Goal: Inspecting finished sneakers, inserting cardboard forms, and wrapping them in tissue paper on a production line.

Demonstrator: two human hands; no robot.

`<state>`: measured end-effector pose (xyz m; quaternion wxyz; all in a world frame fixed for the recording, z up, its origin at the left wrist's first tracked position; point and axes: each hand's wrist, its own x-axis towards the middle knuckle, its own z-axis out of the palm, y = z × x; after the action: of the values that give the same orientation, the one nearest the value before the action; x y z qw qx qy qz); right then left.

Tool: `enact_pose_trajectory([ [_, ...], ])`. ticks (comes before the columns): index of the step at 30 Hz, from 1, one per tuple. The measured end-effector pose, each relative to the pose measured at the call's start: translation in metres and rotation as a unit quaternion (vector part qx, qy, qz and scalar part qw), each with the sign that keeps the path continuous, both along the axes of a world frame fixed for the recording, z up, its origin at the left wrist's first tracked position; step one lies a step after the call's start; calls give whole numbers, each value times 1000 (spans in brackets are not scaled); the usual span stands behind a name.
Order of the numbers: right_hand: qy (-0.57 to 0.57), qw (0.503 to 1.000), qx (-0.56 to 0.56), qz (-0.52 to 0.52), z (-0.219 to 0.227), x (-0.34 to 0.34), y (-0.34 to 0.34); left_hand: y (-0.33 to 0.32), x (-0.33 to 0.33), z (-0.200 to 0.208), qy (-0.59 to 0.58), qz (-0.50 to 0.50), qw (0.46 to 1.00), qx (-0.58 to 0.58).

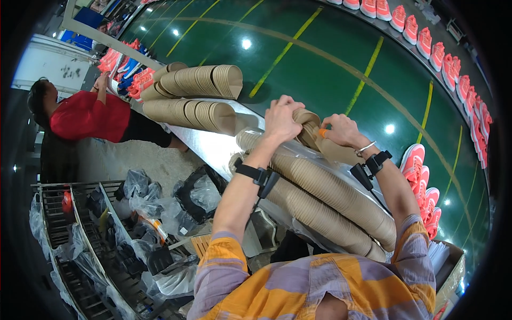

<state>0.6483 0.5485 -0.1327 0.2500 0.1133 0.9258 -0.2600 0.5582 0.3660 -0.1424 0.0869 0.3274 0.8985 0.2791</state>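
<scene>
Both of my hands work on curved brown cardboard forms. My left hand (282, 120) is closed over the edge of a bent brown cardboard form (306, 128). Close on its right, my right hand (343, 130) has its fingers bent at another part of the brown cardboard, with an orange band round one finger. What its fingertips grip is partly hidden. Below my hands lie long nested stacks of the same forms (325, 178), partly wrapped in clear plastic. More nested stacks (197, 80) rest to the left on the metal ledge (213, 144).
A green surface with yellow lines (298, 48) stretches beyond my hands. Pink shoes (413, 165) stand to my right, and more line the far edge. A person in a red top (90, 117) stands at the left. Below them is a rack (90, 234) with plastic-wrapped items.
</scene>
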Motion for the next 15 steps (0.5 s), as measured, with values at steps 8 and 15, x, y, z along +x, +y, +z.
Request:
enact_pose_trajectory([
  [8, 38, 999, 22, -10, -10, -17, -32, -40, -54, 28, 143, -14, 983, -113],
  [15, -47, 990, 52, 123, -19, -44, -43, -73, -77, 18, 99, 2, 990, -97],
])
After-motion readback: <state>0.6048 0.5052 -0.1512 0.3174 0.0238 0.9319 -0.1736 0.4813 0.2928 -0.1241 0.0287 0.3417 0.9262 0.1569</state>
